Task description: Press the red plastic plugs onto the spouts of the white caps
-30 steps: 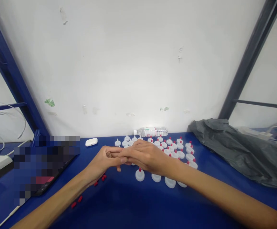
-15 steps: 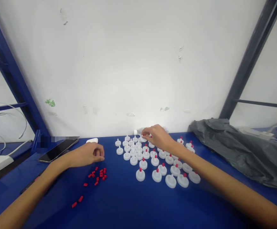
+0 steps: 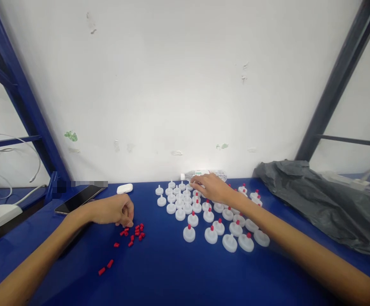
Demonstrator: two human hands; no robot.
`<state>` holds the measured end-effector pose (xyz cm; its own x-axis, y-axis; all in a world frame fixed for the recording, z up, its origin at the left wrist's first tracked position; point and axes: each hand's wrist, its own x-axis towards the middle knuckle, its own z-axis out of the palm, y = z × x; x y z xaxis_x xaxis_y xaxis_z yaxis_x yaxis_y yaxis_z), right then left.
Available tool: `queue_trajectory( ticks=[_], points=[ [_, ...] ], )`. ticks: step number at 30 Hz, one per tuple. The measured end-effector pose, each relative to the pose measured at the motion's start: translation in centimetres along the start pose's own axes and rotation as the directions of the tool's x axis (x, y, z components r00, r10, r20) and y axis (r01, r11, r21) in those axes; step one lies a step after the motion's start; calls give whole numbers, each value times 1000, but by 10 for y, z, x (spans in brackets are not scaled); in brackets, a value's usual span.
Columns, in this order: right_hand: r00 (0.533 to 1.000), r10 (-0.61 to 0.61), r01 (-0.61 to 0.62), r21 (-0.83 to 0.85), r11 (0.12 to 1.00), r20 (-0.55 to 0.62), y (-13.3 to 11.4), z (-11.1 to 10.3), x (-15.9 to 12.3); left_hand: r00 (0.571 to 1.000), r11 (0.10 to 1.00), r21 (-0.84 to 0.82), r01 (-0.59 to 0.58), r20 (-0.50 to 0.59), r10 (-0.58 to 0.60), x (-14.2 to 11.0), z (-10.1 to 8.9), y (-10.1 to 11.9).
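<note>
Over a scatter of small red caps (image 3: 136,232), my left hand (image 3: 114,210) points down with thumb and finger pinched together. Its fingertips reach the upper edge of the scatter; anything between them is hidden. My right hand (image 3: 212,187) is at the back of a group of round white lids with upright nozzles (image 3: 180,214). Its thumb and fingers are closed by a lid (image 3: 189,187), and I cannot make out what is between them. Many lids on the right carry a red cap on the nozzle, such as this capped lid (image 3: 189,234); those on the left have bare nozzles.
A clear plastic bottle (image 3: 197,173) lies along the wall behind the lids. On the left are a phone (image 3: 81,198) and a white earbud case (image 3: 125,188). A grey plastic bag (image 3: 315,204) covers the right side of the blue table (image 3: 172,276). Metal posts flank both sides.
My left hand has come down, its fingertips now at the red caps. The right hand has stayed near the back lids, with its fingers shifted slightly. The view has moved a little.
</note>
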<state>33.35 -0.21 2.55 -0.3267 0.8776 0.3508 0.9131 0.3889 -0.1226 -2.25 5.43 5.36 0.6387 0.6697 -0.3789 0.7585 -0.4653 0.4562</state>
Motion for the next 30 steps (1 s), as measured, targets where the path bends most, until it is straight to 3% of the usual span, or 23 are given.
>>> queue_trajectory(
  ticks=[6,11,19,23,30],
  points=[
    [993,-14,7,68,998,116,-2,3,-3,995,998,61,7,-98,-1,4,2,0],
    [982,-14,-5,102,995,187,0,8,-3,966,982,184,38,-257,10,12,8,-3],
    [988,-95,77,144,987,119,2,7,-2,878,938,342,-59,-428,212,22,26,12],
    [993,-110,114,141,983,-40,-2,0,0,803,927,344,-147,-506,315,23,29,19],
    [955,-158,201,156,967,-250,-15,-5,4,612,908,252,-334,-675,412,26,37,35]
  ],
)
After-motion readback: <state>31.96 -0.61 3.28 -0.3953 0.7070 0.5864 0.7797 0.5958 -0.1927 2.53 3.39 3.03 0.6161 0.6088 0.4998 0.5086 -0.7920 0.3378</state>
